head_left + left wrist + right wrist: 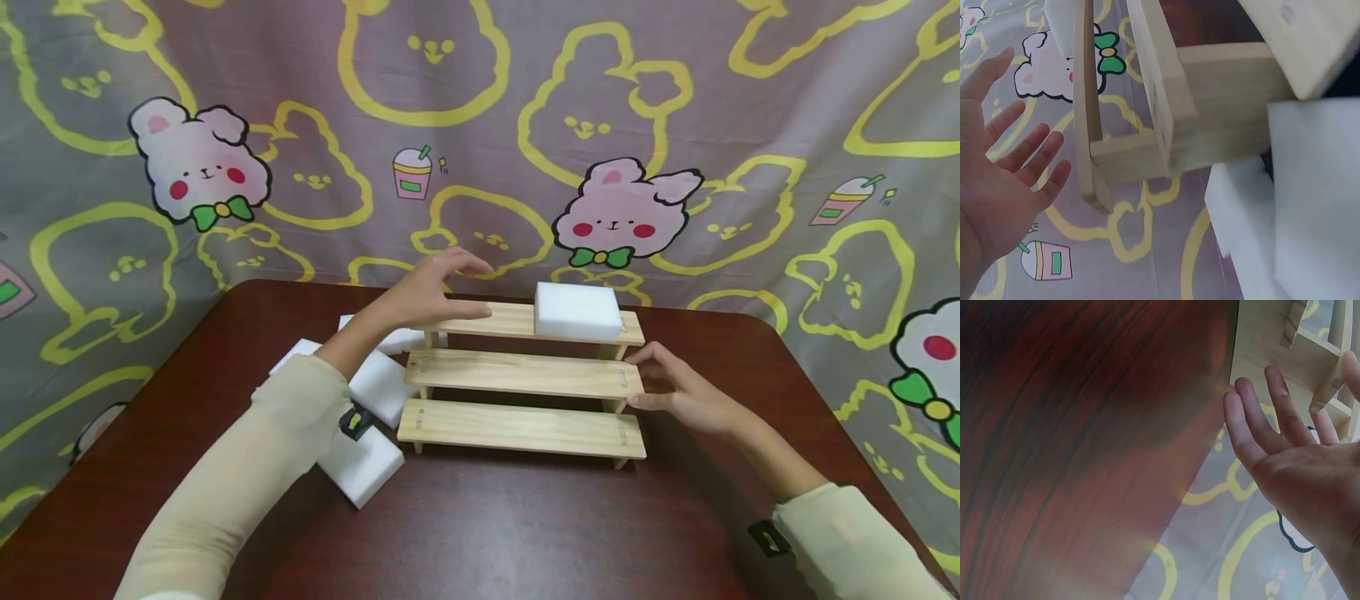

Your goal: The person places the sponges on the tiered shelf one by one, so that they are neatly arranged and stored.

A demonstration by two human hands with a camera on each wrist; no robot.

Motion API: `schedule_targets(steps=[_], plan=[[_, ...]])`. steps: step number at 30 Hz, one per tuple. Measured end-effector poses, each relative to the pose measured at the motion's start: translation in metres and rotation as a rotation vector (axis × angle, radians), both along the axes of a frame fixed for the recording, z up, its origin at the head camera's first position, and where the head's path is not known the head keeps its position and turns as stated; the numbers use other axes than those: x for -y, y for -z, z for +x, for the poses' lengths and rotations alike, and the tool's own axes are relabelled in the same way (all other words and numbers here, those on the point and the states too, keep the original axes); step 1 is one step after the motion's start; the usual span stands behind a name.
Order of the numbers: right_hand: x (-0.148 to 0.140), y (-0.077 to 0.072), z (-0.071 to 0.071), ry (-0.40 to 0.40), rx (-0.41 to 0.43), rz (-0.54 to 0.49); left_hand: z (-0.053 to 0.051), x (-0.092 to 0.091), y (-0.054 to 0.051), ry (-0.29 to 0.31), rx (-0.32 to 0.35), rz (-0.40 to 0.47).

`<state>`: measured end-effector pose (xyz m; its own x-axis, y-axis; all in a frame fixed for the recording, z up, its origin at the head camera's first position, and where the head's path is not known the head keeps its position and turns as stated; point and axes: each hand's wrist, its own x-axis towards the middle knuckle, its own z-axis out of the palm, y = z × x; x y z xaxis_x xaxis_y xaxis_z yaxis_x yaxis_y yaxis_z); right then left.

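A wooden three-step rack (525,427) stands on the table, with a white foam block (577,310) on the right part of its top step. My left hand (431,293), fingers spread and holding nothing, is at the left end of the top step; the left wrist view shows that hand (1007,162) beside the rack (1229,106), apart from it. At the right end of the middle step is my right hand (686,392), thumb and fingers parted. In the right wrist view the hand (1310,456) has loosely bent fingers near the rack's end (1266,356); contact is hard to tell.
Several white foam blocks (362,467) lie in a loose group left of the rack, partly behind my left forearm. The dark red table (480,525) reaches back to a patterned cloth (480,150). A small black device (356,421) is at my left wrist.
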<state>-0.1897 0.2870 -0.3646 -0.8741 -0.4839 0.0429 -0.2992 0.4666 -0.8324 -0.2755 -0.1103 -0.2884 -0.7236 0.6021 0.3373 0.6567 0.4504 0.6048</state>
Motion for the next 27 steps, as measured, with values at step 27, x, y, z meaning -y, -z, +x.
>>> schedule_targets(steps=[27], plan=[[0.002,0.0,0.002,0.027,0.0,-0.007,0.027,0.086,0.01,-0.181,-0.021,-0.031]])
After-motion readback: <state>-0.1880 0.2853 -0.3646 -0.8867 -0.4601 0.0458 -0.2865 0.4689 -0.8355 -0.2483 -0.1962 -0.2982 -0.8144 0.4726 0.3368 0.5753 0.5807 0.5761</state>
